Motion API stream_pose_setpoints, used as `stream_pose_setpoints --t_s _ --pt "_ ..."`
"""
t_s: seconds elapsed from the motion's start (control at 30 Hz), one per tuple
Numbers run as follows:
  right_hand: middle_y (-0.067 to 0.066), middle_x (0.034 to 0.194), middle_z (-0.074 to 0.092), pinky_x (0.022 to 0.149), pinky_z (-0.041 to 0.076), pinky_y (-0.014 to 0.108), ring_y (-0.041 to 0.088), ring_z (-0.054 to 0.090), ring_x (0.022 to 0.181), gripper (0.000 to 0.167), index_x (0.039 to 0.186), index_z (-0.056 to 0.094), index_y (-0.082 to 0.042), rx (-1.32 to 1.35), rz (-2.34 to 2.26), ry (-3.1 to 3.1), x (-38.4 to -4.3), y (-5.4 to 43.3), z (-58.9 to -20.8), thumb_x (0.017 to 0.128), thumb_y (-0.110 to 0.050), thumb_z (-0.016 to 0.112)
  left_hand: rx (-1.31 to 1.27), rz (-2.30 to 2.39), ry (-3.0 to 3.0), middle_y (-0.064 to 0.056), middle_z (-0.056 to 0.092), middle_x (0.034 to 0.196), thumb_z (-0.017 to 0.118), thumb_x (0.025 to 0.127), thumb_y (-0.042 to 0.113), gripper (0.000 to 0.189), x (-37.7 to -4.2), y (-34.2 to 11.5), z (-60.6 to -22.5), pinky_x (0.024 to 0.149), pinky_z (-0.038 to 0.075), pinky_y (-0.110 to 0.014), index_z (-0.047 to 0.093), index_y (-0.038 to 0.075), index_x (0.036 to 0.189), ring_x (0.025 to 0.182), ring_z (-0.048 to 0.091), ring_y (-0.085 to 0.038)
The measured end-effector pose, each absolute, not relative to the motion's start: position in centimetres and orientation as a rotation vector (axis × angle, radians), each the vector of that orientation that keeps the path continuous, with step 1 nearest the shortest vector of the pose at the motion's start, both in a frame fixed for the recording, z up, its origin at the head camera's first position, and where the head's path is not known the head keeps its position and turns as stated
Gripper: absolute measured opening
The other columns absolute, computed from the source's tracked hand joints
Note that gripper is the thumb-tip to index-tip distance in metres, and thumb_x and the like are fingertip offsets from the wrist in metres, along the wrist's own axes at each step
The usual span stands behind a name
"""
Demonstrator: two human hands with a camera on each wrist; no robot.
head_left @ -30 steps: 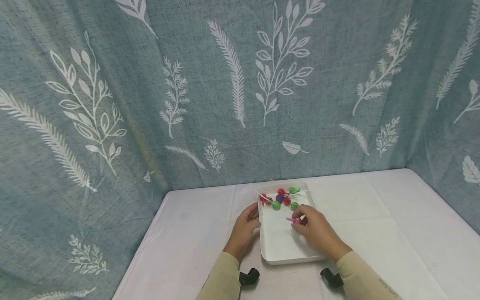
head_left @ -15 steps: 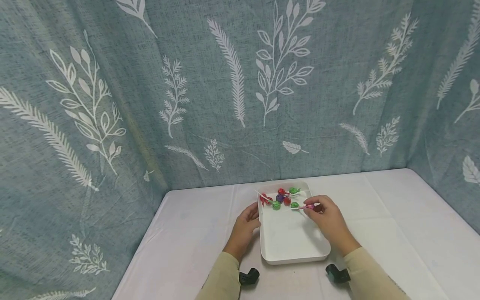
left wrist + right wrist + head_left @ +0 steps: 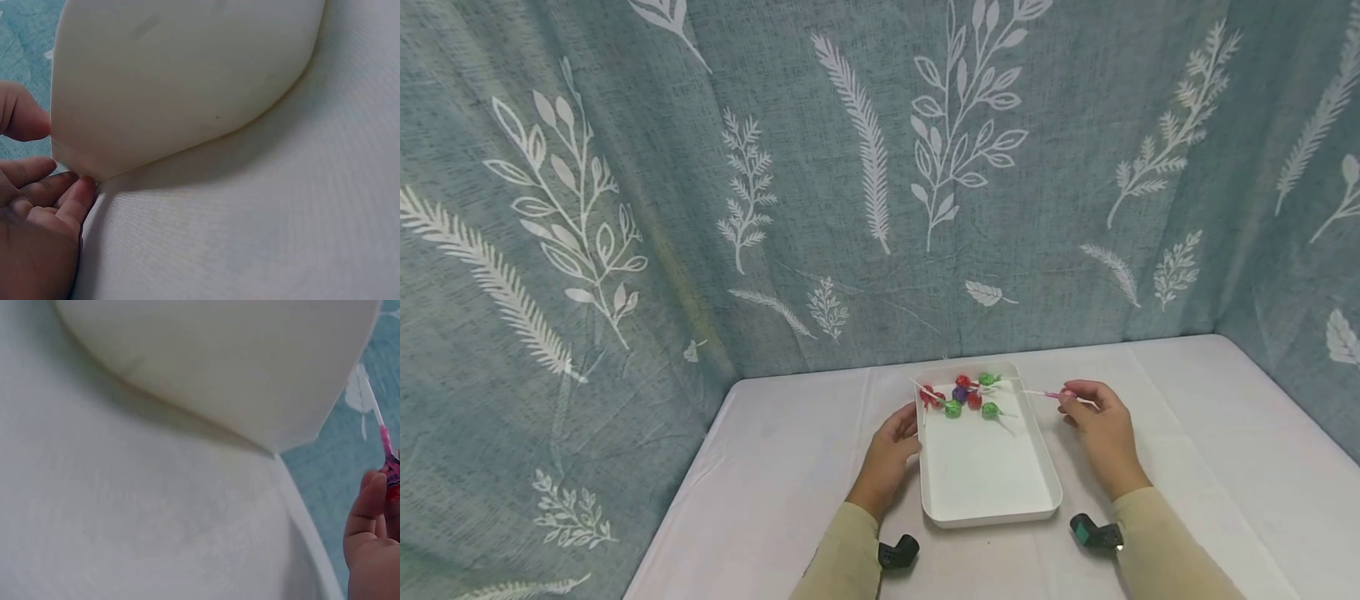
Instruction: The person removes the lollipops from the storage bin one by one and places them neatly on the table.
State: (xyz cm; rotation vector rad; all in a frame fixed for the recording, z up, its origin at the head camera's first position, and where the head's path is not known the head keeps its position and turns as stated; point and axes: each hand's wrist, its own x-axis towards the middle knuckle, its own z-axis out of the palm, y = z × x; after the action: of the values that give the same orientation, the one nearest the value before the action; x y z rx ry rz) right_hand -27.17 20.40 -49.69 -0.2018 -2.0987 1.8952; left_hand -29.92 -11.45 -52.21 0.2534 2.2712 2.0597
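My left hand [image 3: 887, 458] rests against the outer left side of a white tray [image 3: 992, 492]. In the left wrist view its fingertips [image 3: 80, 192] touch the tray's wall. My right hand [image 3: 1101, 429] is over the table to the right of the tray and pinches a pink-wrapped lollipop [image 3: 391, 467]. Most of the lollipop's head is hidden by the fingers; its white stick points left toward the tray. Inside the tray's far end lie red lollipops [image 3: 974, 401], green lollipops [image 3: 990, 411] and a purple lollipop [image 3: 959, 394], some with sticks over the rim.
A white cloth covers the table [image 3: 1195, 450], which runs out on both sides of the tray. Behind it hangs a blue-green curtain [image 3: 865, 317] with white leaf prints. A black camera mount [image 3: 901, 552] sits at each wrist.
My right hand has moved right and away from me, carrying the pink lollipop from above the tray to beyond its right rim. The left hand and the tray have stayed put.
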Motion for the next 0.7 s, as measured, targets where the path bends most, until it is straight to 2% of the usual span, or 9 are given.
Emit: stream_pose_setpoints --t_s 0.3,0.7 --pt "0.012 0.136 0.057 0.086 0.054 0.015 0.007 0.063 0.105 0.037 0.143 0.058 0.004 -0.353 1.929 -2.026 -27.7 21.7 -50.2 0.112 -0.016 0.06 0.231 2.071 2.252 -0.019 0.051 0.162 0.058 0.089 -0.001 0.074 -30.0 -11.2 -52.3 0.12 0.04 -0.052 0.044 -0.004 0.162 0.148 0.05 -0.037" --pt "0.015 0.138 0.056 0.087 0.054 0.013 0.01 0.063 0.107 0.043 0.149 0.053 0.004 -0.4 1.858 -2.147 -29.4 24.2 -50.6 0.114 -0.02 0.058 0.228 2.067 2.257 -0.018 0.052 0.161 0.057 0.09 -0.002 0.073 -29.9 -11.3 -52.3 0.12 0.04 -0.051 0.045 -0.003 0.162 0.148 0.051 -0.035"
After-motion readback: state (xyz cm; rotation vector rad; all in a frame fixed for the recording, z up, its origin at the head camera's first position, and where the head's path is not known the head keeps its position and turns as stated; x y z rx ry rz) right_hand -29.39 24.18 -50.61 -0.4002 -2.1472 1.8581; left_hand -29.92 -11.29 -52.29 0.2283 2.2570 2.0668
